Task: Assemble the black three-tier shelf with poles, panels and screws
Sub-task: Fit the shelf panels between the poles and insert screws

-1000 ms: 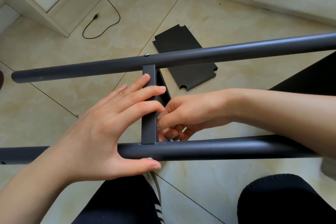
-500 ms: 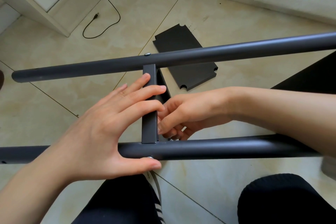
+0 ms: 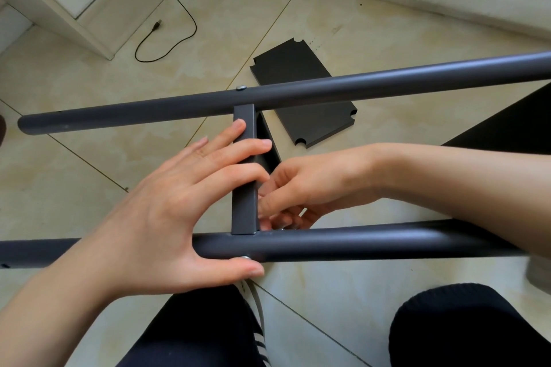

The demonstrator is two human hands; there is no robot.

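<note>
Two dark grey poles run across the view, a far pole (image 3: 328, 92) and a near pole (image 3: 357, 243). A dark panel stands on edge (image 3: 244, 214) between them. My left hand (image 3: 167, 211) grips this panel: fingers lie over its top edge, the thumb presses under the near pole beside a screw head (image 3: 245, 258). My right hand (image 3: 304, 188) reaches in behind the panel, fingertips pinched at the joint with the near pole; what they hold is hidden. Another screw head (image 3: 241, 87) sits on the far pole.
A loose black panel (image 3: 301, 92) with notched corners lies flat on the tiled floor beyond the far pole. A black cable with a plug (image 3: 167, 39) trails at upper left near white cabinets. My knees in dark trousers fill the bottom. A large dark panel (image 3: 507, 125) shows at right.
My right hand's fingers have shifted slightly at the joint behind the panel. My left hand and the poles stay where they were.
</note>
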